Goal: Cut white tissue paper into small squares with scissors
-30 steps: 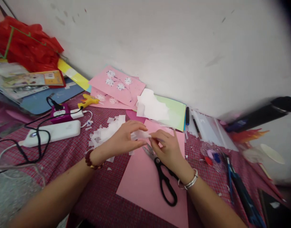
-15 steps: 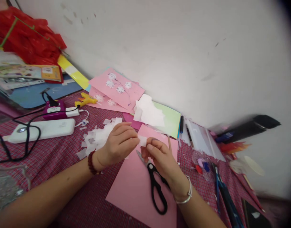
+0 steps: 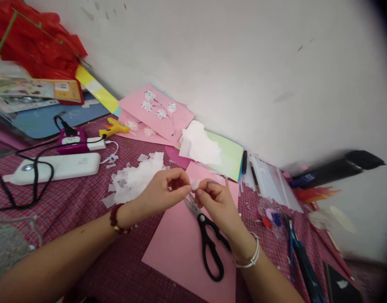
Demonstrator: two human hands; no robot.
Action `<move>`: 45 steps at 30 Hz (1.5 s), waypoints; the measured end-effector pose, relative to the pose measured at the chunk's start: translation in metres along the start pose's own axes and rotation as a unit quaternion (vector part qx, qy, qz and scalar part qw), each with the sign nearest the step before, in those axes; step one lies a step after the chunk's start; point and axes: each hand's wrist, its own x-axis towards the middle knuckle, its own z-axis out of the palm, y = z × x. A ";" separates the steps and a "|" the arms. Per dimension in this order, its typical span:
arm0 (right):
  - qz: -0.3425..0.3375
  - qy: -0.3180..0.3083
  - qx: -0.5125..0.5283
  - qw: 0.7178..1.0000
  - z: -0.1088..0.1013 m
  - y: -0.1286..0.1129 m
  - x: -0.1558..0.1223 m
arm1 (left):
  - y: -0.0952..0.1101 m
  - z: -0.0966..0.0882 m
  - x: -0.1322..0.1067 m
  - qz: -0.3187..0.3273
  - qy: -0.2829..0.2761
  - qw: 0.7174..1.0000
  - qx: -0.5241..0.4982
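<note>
Nearest, both forearms (image 3: pixel 57 261) are running out of the frame. A pink sheet (image 3: pixel 174 248) is lying beneath the black-handled scissors (image 3: pixel 205 236), whose right handle is partly disappearing behind the right hand (image 3: pixel 218 206). That hand is pinching a small white paper (image 3: pixel 195 184) just above the scissors; the grasp is hiding its full shape. The left hand (image 3: pixel 166 189) is pinching its other end, thumb against forefinger, and is blocking part of a heap of white scraps (image 3: pixel 136 179). Farther back, a torn white sheet (image 3: pixel 200 145) is overlapping a green sheet (image 3: pixel 229 151), and pink cards (image 3: pixel 157 111) are lying by the wall (image 3: pixel 231 75).
</note>
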 end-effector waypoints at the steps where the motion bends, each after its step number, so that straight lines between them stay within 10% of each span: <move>1: -0.009 -0.007 -0.029 1.000 0.000 0.000 0.000 | 0.001 0.001 0.000 -0.040 -0.021 0.999 -0.028; 10: -0.080 -0.031 -0.161 0.983 0.000 0.005 0.002 | -0.011 0.006 0.001 -0.086 -0.074 0.992 -0.058; 17: -0.063 -0.093 0.001 0.994 -0.003 0.018 0.005 | -0.025 0.009 0.003 -0.127 -0.127 0.933 -0.313; 28: 0.041 -0.144 0.101 0.984 0.002 0.037 0.005 | -0.019 -0.004 0.005 -0.127 -0.049 0.893 -0.430; 37: 0.026 0.016 0.064 0.997 0.004 0.031 0.001 | -0.031 0.004 0.008 -0.111 -0.031 0.899 -0.422; 45: 0.025 0.009 0.052 0.998 0.005 0.034 0.001 | -0.031 0.016 0.003 -0.102 -0.105 0.905 -0.400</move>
